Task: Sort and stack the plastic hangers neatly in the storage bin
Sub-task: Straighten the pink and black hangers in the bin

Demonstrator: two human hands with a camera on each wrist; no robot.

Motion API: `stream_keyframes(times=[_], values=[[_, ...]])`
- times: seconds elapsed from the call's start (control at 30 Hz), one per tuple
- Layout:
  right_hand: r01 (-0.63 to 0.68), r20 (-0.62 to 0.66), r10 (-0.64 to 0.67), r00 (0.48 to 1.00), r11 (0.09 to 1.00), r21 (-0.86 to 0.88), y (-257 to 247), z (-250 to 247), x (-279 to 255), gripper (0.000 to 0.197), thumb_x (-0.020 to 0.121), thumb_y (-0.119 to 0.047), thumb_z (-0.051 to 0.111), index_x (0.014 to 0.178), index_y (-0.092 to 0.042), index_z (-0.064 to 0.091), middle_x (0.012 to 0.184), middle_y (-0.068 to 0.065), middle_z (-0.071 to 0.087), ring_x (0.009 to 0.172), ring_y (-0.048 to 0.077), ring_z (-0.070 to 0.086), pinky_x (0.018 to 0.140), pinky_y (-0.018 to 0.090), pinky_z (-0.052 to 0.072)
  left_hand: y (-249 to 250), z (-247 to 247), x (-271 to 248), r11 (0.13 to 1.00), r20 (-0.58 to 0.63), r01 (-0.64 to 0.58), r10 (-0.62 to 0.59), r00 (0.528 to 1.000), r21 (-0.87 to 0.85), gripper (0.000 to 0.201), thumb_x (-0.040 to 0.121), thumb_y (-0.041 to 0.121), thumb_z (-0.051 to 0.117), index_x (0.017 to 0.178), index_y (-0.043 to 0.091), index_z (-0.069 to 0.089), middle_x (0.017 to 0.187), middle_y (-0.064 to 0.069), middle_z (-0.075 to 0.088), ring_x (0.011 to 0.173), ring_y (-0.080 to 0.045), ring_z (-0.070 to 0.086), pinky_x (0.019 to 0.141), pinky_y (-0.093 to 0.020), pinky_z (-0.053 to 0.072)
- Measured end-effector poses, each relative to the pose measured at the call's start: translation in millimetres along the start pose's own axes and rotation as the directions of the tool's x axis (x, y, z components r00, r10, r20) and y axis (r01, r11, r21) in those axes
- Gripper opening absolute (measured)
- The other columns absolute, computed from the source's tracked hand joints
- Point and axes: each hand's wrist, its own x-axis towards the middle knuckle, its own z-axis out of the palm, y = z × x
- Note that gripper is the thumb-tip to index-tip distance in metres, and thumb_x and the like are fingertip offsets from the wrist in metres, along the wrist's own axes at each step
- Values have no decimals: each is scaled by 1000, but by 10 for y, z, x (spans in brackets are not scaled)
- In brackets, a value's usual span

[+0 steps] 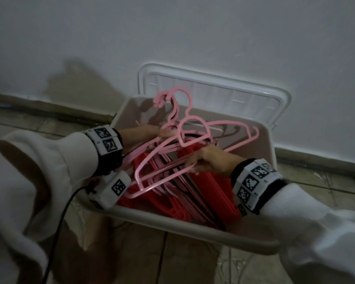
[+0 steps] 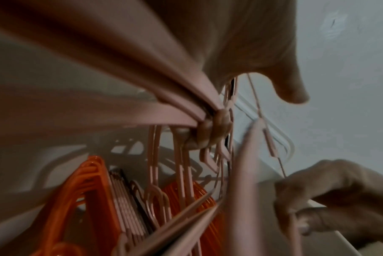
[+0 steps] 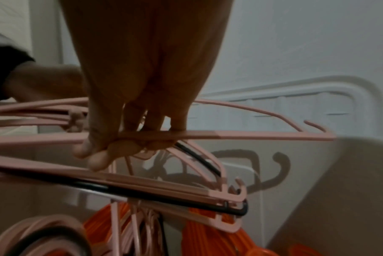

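Both hands hold a bundle of pink hangers [image 1: 168, 152] over the beige storage bin [image 1: 193, 228]. My left hand [image 1: 152, 133] grips the bundle near the necks, fingers curled round the pink bars [image 2: 214, 128]. My right hand [image 1: 199, 160] pinches the bottom bar of a pink hanger [image 3: 251, 136] between thumb and fingers [image 3: 129, 138]. The hooks [image 1: 172, 99] stick up toward the wall. Below, red hangers [image 1: 152, 201] stand packed in the bin, with more pink hangers [image 2: 129, 204] and a black one [image 3: 186, 197] among them.
The bin's white lid [image 1: 223, 93] leans against the white wall [image 1: 193, 37] behind it. The bin stands on a tiled floor [image 1: 172, 263]. A black cable [image 1: 64, 212] runs from my left wrist camera down past the bin's near left corner.
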Motion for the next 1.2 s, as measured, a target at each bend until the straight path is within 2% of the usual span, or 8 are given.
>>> stream_keyframes(times=[0.2, 0.33, 0.53, 0.73, 0.83, 0.93, 1.03, 1.2], values=[[-70, 51, 72, 996, 996, -47, -55, 154, 217, 28, 84, 0, 61, 112, 4, 64, 113, 21, 64, 102, 29, 62, 82, 20, 41, 61, 173, 130, 944, -125, -34, 79, 989, 329, 57, 61, 22, 69, 110, -4, 61, 116, -18, 64, 112, -33, 57, 105, -43, 40], [-87, 67, 102, 993, 976, -197, -34, 30, 213, 30, 82, -14, 67, 112, -9, 67, 111, 12, 67, 103, 26, 61, 86, 30, 46, 147, 263, 170, 930, -108, -36, 81, 991, 366, 36, 79, -4, 58, 114, -9, 54, 108, -23, 61, 93, -24, 54, 70, -16, 43], [-411, -605, 213, 767, 887, -210, 100, -285, -34, 30, 82, -45, 60, 84, -17, 48, 95, 7, 57, 96, 26, 52, 75, 35, 40, 192, 320, 202, 935, 64, -28, 5, 998, 355, 19, 84, -13, 46, 95, 1, 46, 72, -3, 49, 50, -4, 44, 47, -13, 37], [-382, -505, 287, 814, 919, -94, 189, -148, -7, 39, 87, -39, 56, 107, -6, 46, 108, 12, 52, 102, 27, 49, 87, 38, 39, 241, 226, 147, 957, 65, -72, 56, 996, 280, 25, 85, -15, 42, 102, 2, 48, 71, -3, 49, 50, 0, 51, 45, -14, 41], [-335, -551, 193, 812, 927, -170, 166, -177, -2, 26, 76, -30, 50, 91, -8, 49, 95, 15, 56, 87, 32, 53, 75, 38, 41, 241, 138, 112, 973, -23, -72, 79, 997, 221, 25, 83, -15, 43, 99, 4, 45, 72, -6, 51, 47, -5, 51, 42, -14, 43], [-341, -256, 304, 917, 933, -112, 162, -185, 52, 13, 74, -30, 51, 75, -17, 55, 81, 7, 58, 77, 25, 56, 68, 29, 40, 211, -10, 89, 991, -144, -69, 86, 986, 117, 19, 71, -12, 45, 73, 6, 42, 60, -6, 52, 38, -8, 45, 35, -15, 38], [-385, 200, 427, 882, 897, -217, 163, 11, 212, 29, 85, -20, 62, 111, -7, 60, 103, 11, 62, 98, 24, 58, 79, 26, 41, 221, -137, 67, 997, -229, -73, 72, 971, 4, 29, 73, -18, 30, 66, 10, 35, 46, -1, 51, 29, -8, 34, 31, -13, 26], [-364, 105, 380, 919, 920, -143, 21, 327, 603, 55, 92, -27, 53, 137, -4, 32, 124, 20, 56, 112, 31, 56, 93, 33, 41, 342, -170, -23, 984, -298, -150, 116, 947, -93, 32, 73, -17, 23, 66, 12, 32, 42, 0, 47, 25, -6, 23, 32, -9, 14]])
